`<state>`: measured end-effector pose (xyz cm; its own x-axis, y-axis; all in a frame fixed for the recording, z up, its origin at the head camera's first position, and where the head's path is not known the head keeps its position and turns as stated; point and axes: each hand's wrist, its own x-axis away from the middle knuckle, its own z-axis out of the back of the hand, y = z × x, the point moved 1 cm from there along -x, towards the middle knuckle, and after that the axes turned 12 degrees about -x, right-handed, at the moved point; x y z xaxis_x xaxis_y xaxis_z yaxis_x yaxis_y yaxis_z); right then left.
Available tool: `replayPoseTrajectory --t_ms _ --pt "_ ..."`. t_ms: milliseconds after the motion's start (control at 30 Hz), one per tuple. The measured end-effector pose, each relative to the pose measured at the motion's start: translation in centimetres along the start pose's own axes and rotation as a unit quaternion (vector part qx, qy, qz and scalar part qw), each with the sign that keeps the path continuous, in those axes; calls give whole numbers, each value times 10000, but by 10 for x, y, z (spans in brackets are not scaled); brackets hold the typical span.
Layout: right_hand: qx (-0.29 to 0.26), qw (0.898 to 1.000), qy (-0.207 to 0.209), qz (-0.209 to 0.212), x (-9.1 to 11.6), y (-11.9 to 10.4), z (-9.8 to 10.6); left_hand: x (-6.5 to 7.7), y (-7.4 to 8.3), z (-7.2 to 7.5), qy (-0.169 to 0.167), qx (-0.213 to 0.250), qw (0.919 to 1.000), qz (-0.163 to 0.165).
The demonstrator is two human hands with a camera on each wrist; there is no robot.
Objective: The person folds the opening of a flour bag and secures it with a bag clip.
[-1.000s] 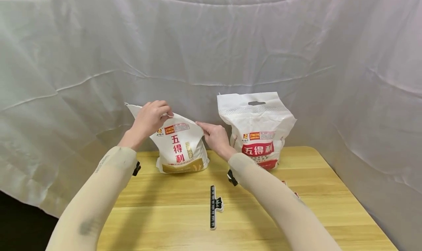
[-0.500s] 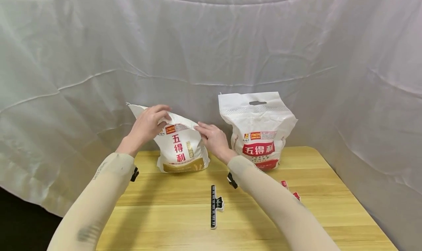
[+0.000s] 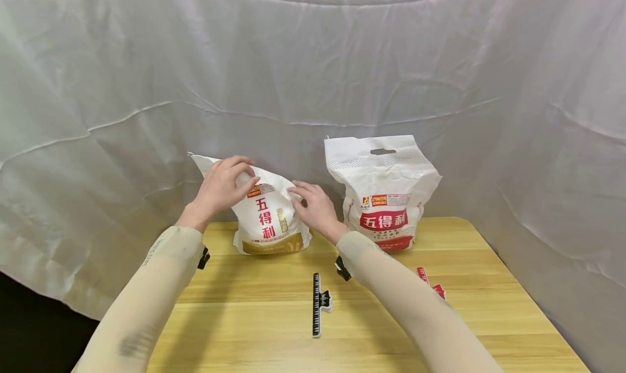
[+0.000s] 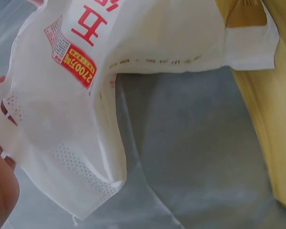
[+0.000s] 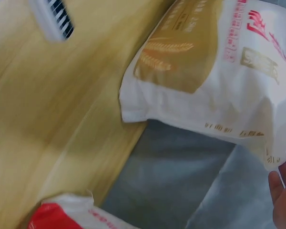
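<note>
A white flour bag (image 3: 266, 221) with red lettering and a gold base band stands at the back left of the table. Its top sags and slants down to the right. My left hand (image 3: 222, 185) holds the top edge, thumb in front; in the left wrist view, fingers show through the handle slot of the bag (image 4: 62, 129). At the top right corner, my right hand (image 3: 318, 207) grips the bag, its fingertips partly behind the corner in the right wrist view. A second flour bag (image 3: 383, 199), with a red label, stands upright to the right.
A black clip with a piano-key pattern (image 3: 317, 305) lies mid-table, in front of the bags. Partly behind my right sleeve is a similar red clip (image 3: 438, 291). A grey curtain (image 3: 274, 63) hangs behind the wooden table (image 3: 264, 329).
The left bag's top edge has bent forward, bringing its dotted band into view. Both hands have shifted their hold slightly, with the thumbs now in front. The red clip shows more beside my right sleeve.
</note>
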<state>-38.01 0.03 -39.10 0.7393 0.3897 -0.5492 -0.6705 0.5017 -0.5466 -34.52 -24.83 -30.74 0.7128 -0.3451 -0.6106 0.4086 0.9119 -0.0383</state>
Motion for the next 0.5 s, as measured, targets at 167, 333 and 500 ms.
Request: replayPoseTrajectory --t_ms 167,333,500 --pt "-926 9926 437 -659 -8 -6 -4 -1 0 -4 200 17 9995 258" --pt "-1511 9798 651 -1139 -11 -9 -5 -4 1 -6 95 59 9985 532" --pt "-1650 9759 708 -1244 -12 -8 -6 -9 5 -6 -210 18 9975 681"
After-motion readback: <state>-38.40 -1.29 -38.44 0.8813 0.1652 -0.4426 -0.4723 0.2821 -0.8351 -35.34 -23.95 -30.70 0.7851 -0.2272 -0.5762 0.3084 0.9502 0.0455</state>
